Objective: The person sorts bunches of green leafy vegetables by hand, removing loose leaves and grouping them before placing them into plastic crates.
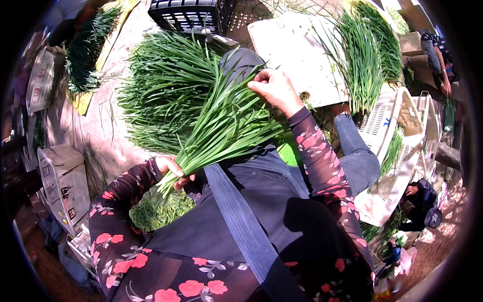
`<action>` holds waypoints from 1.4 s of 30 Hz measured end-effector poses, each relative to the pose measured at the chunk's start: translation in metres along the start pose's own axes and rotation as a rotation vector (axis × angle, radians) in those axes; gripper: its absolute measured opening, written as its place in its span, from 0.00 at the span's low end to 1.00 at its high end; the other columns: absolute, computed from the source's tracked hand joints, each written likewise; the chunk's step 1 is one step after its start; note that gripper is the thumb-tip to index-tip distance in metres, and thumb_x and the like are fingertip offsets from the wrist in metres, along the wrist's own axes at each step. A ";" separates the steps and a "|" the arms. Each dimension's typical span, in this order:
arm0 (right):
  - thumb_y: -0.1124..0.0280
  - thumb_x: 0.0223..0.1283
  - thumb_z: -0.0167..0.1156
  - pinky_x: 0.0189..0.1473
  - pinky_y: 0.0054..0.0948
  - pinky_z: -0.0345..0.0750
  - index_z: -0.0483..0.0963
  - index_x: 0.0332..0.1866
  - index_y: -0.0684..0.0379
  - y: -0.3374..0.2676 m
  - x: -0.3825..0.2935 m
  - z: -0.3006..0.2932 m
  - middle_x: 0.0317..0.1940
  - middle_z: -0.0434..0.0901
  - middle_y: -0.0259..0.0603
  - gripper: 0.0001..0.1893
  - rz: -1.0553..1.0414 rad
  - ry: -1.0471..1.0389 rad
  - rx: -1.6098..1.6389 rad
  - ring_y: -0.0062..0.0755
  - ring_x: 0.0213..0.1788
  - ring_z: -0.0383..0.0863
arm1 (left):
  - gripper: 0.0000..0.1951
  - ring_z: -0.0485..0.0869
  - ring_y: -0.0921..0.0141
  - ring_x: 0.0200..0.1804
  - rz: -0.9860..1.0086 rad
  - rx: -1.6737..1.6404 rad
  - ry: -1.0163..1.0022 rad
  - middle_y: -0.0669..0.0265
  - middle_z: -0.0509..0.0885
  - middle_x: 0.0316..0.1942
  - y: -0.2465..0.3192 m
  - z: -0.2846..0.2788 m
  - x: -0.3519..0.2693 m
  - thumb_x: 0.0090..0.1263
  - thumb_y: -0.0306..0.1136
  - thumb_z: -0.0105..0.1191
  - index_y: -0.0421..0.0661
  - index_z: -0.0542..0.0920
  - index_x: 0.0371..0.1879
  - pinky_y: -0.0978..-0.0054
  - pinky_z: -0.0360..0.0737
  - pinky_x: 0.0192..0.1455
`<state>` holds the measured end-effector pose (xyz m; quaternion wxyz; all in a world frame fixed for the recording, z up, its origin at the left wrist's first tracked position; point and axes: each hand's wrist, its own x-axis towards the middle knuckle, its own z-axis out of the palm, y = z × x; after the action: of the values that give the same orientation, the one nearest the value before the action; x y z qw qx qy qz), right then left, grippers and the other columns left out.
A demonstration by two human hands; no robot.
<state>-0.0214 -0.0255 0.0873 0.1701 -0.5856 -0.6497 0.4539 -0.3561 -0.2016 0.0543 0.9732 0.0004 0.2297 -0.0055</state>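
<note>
My left hand (174, 171) is closed round the pale stem ends of a bunch of long green garlic chives (222, 128), whose leaves fan out up and to the right over my lap. At the leaf tips, my right hand (273, 88) has its thumb and forefinger pinched together; whether a leaf is between them I cannot tell. Behind the bunch lies a large heap of the same greens (162, 83). On a white board (294, 53) at the upper right, more chives (362, 60) lie in a neat pile with their stem ends towards me.
A black plastic crate (185, 15) stands beyond the heap. White plastic crates stand at the left (68, 181) and right (400, 166), the right one holding some greens. Dark greens (90, 49) lie on yellow sheeting at the upper left. Other people (422, 204) are at the right edge.
</note>
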 end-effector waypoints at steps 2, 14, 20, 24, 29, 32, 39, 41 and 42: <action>0.63 0.46 0.66 0.37 0.28 0.77 0.80 0.32 0.63 -0.008 -0.003 0.001 0.25 0.82 0.43 0.14 -0.006 0.009 0.003 0.30 0.29 0.82 | 0.17 0.76 0.66 0.24 -0.002 -0.017 0.002 0.56 0.77 0.24 -0.001 0.001 0.000 0.56 0.29 0.59 0.34 0.77 0.44 0.69 0.73 0.29; 0.67 0.61 0.59 0.23 0.17 0.68 0.74 0.37 0.62 0.020 -0.004 0.006 0.21 0.71 0.26 0.08 0.234 -0.027 0.868 0.15 0.21 0.69 | 0.18 0.76 0.65 0.24 -0.001 -0.037 0.026 0.55 0.77 0.24 0.000 0.004 0.000 0.55 0.28 0.59 0.33 0.77 0.44 0.69 0.73 0.29; 0.73 0.57 0.61 0.29 0.18 0.74 0.75 0.41 0.63 0.011 0.010 -0.028 0.28 0.77 0.30 0.08 -0.028 0.182 0.662 0.17 0.28 0.76 | 0.19 0.74 0.67 0.23 -0.012 -0.007 0.013 0.56 0.76 0.23 0.000 0.005 -0.001 0.55 0.29 0.58 0.33 0.77 0.45 0.70 0.70 0.28; 0.73 0.54 0.60 0.38 0.29 0.77 0.77 0.46 0.56 -0.003 0.037 -0.040 0.32 0.78 0.35 0.12 -0.527 0.249 -0.158 0.29 0.35 0.80 | 0.19 0.74 0.67 0.23 -0.012 0.023 0.039 0.56 0.76 0.22 0.001 0.007 -0.002 0.55 0.30 0.58 0.33 0.77 0.45 0.70 0.70 0.28; 0.72 0.52 0.60 0.43 0.34 0.77 0.79 0.37 0.54 0.002 0.057 -0.032 0.34 0.78 0.37 0.07 -0.596 0.129 -0.557 0.40 0.41 0.80 | 0.17 0.76 0.66 0.24 -0.008 -0.014 0.033 0.56 0.77 0.23 0.002 0.008 -0.002 0.55 0.27 0.59 0.33 0.77 0.43 0.70 0.73 0.28; 0.71 0.55 0.58 0.40 0.31 0.78 0.79 0.35 0.57 0.010 0.059 -0.019 0.29 0.81 0.41 0.05 -0.512 0.248 -0.254 0.39 0.36 0.82 | 0.17 0.76 0.66 0.24 -0.009 -0.023 0.051 0.56 0.77 0.23 0.001 0.009 -0.004 0.55 0.28 0.59 0.33 0.77 0.43 0.70 0.73 0.28; 0.70 0.56 0.63 0.29 0.17 0.73 0.79 0.41 0.61 0.036 0.038 -0.055 0.29 0.82 0.32 0.10 -0.008 0.268 0.532 0.15 0.27 0.76 | 0.17 0.75 0.66 0.24 0.008 -0.009 0.042 0.56 0.76 0.23 0.000 0.006 -0.004 0.55 0.28 0.59 0.33 0.77 0.43 0.70 0.73 0.28; 0.70 0.55 0.64 0.31 0.16 0.73 0.79 0.41 0.61 0.062 0.022 -0.069 0.29 0.82 0.32 0.10 0.041 0.314 0.444 0.15 0.28 0.78 | 0.17 0.75 0.66 0.23 -0.005 -0.045 0.019 0.55 0.76 0.22 -0.001 0.002 -0.002 0.54 0.27 0.58 0.34 0.77 0.43 0.69 0.71 0.27; 0.70 0.55 0.64 0.32 0.17 0.73 0.79 0.41 0.61 0.075 0.011 -0.076 0.30 0.82 0.32 0.10 0.090 0.341 0.421 0.15 0.30 0.78 | 0.17 0.75 0.66 0.23 0.001 -0.055 0.004 0.55 0.76 0.22 -0.003 -0.001 0.000 0.54 0.27 0.58 0.34 0.77 0.43 0.68 0.71 0.27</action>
<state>0.0783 0.0071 0.0649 0.3749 -0.6335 -0.4762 0.4809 -0.3570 -0.2048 0.0534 0.9724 -0.0259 0.2319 0.0014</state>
